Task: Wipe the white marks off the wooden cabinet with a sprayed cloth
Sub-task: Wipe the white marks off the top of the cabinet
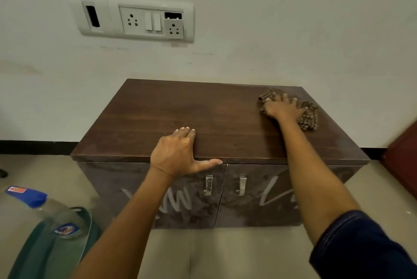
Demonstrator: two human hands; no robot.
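Observation:
A low dark wooden cabinet [185, 107] stands against the wall. My right hand [282, 108] lies flat with spread fingers on a brown patterned cloth [308, 117] at the far right of the cabinet top. My left hand [178, 154] rests on the front edge of the top, fingers on the surface and thumb stretched along the edge. White scribbled marks [178, 202] show on the left door, and more white marks [270, 193] on the right door, partly hidden by my right arm. A faint whitish haze lies on the top near the cloth.
A large water bottle [42, 226] with a blue cap lies at the lower left on the tiled floor. A switch and socket panel [135, 19] is on the wall above. Two metal handles [208, 185] sit at the doors' middle. A reddish wooden piece [404, 156] stands at the right.

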